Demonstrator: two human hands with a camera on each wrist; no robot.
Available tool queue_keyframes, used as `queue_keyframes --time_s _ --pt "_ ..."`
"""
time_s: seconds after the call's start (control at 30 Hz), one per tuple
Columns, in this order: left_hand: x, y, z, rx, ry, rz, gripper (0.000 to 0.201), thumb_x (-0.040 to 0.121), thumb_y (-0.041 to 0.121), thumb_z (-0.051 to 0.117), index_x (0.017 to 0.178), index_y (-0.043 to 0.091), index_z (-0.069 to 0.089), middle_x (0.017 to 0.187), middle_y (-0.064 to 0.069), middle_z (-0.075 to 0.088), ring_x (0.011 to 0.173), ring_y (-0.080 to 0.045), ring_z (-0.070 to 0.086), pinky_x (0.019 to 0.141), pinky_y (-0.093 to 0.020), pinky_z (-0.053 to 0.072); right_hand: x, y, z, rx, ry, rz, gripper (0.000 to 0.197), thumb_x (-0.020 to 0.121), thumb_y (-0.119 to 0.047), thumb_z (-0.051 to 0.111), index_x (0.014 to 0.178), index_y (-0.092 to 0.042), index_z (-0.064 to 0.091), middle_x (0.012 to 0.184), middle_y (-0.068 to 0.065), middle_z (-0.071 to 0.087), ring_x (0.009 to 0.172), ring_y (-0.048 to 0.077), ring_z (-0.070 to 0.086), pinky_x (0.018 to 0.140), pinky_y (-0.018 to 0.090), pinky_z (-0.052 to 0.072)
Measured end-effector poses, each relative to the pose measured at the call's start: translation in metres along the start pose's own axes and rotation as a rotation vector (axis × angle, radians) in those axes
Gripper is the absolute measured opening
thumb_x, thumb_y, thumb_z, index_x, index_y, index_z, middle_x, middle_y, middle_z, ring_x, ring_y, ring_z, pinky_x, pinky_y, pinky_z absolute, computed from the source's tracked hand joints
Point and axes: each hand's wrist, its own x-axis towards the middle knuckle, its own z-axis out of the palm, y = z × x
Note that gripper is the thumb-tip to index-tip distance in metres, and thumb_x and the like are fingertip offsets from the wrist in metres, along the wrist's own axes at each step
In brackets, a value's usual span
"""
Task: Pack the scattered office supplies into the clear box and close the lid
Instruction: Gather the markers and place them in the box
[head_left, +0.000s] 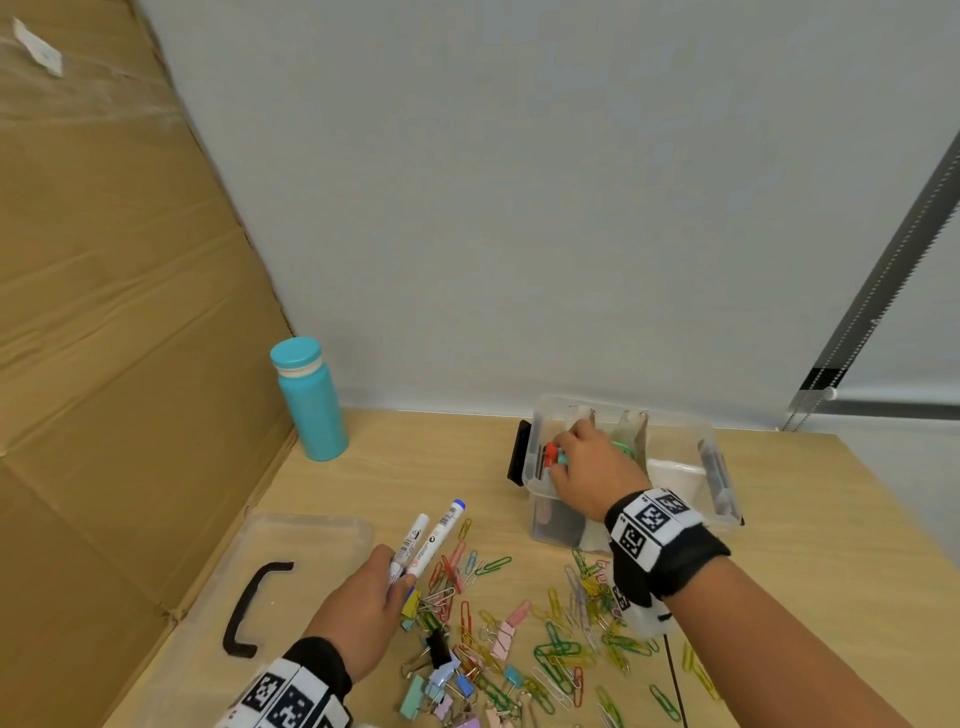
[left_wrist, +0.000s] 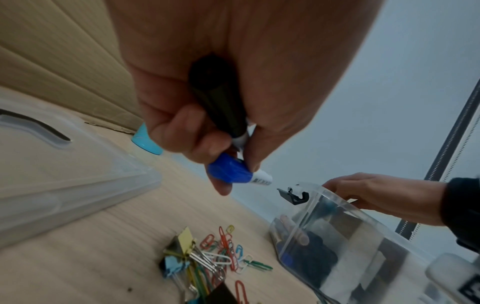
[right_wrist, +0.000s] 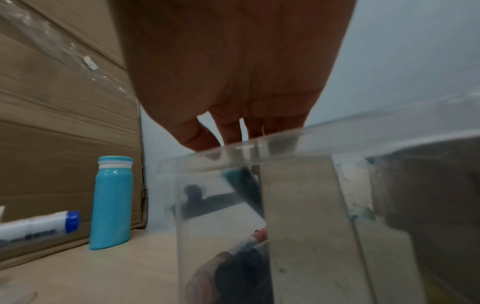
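**Over the box: right hand inside, left hand holding markers**

Over the clear box (head_left: 696, 470) at mid-right of the table (head_left: 810, 525), your right hand (head_left: 592, 470) reaches down inside, fingers by red and teal markers (head_left: 555, 453). Whether it grips them, I cannot tell; the right wrist view is blurred through the box wall. Box is open, with dark items at its bottom.

Your left hand (head_left: 363, 608) is closed around two white markers (head_left: 426, 540), one blue-capped, the other black-capped per the left wrist view, barrels pointing up and away from you.

Lid (head_left: 291, 551) lies flat at left, black handle (head_left: 254, 608) up, well apart from the box. Paper clips (head_left: 566, 649) and binder clips (head_left: 441, 680) are scattered on the table between your hands. Teal bottle (head_left: 310, 400) stands upright by the cardboard panel (head_left: 104, 312).
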Motion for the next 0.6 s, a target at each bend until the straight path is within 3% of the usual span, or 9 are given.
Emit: queue_keyframes --time_s 0.07,0.17,0.3,0.37,0.47,0.53,0.6 --pt "-0.002 0.0 0.0 0.003 -0.001 0.006 0.015 0.1 0.036 0.036 0.101 0.021 0.038 0.089 -0.004 0.061 0.077 -0.022 0.06 0.061 -0.028 0.044 -0.005 0.0 0.002 -0.059 -0.007 -0.041 0.041 0.094 -0.033 0.034 0.123 -0.014 0.056 0.123 0.004 0.053 0.11 0.022 0.05 0.094 0.039 0.045" --pt "-0.007 0.005 0.001 0.022 -0.021 0.025 0.016 0.1 0.037 0.035 0.101 0.022 0.038 0.096 -0.004 0.061 0.085 -0.022 0.061 0.071 -0.032 0.048 -0.021 0.013 0.001 -0.016 0.149 -0.025 0.036 0.093 -0.029 0.038 0.12 -0.017 0.058 0.123 0.0 0.055 0.11 0.017 0.05 0.097 0.033 0.043" --pt "-0.015 0.029 -0.002 0.034 -0.027 0.105 0.012 0.1 0.037 0.033 0.101 0.025 0.034 0.084 0.004 0.055 0.074 -0.017 0.057 0.061 -0.025 0.043 -0.052 0.052 0.001 -0.029 0.333 0.229 0.041 0.092 -0.027 0.044 0.131 -0.015 0.05 0.14 0.005 0.046 0.13 0.022 0.04 0.11 0.039 0.032" --pt "-0.016 0.051 -0.007 0.022 0.01 0.162 0.01 0.1 0.036 0.033 0.1 0.026 0.034 0.076 0.005 0.051 0.065 -0.012 0.051 0.055 -0.021 0.037 -0.062 0.072 0.005 -0.025 0.315 0.349 0.052 0.094 -0.031 0.042 0.14 -0.01 0.039 0.151 0.009 0.033 0.139 0.027 0.028 0.114 0.042 0.026" --pt "-0.005 0.091 -0.016 0.019 0.11 0.223 0.013 0.1 0.035 0.036 0.104 0.023 0.039 0.073 0.007 0.047 0.056 -0.005 0.044 0.047 -0.017 0.029 -0.067 0.089 0.016 -0.026 0.197 0.408 0.065 0.097 -0.042 0.029 0.149 -0.005 0.019 0.159 0.011 0.014 0.147 0.024 0.01 0.119 0.04 0.017" --pt "0.014 0.12 -0.018 0.074 0.17 0.235 0.018 0.1 0.033 0.036 0.109 0.019 0.041 0.078 0.007 0.047 0.058 -0.006 0.044 0.049 -0.019 0.029 -0.066 0.091 0.019 -0.05 0.174 0.412 0.066 0.097 -0.044 0.024 0.15 -0.004 0.016 0.159 0.011 0.01 0.148 0.024 0.007 0.12 0.039 0.014" --pt "0.039 0.146 -0.013 0.132 0.171 0.206 0.023 0.099 0.031 0.039 0.113 0.013 0.043 0.087 0.002 0.051 0.064 -0.013 0.049 0.055 -0.023 0.037 -0.066 0.089 0.02 -0.067 0.19 0.417 0.066 0.097 -0.043 0.023 0.149 -0.003 0.019 0.159 0.013 0.013 0.147 0.025 0.009 0.12 0.04 0.015"
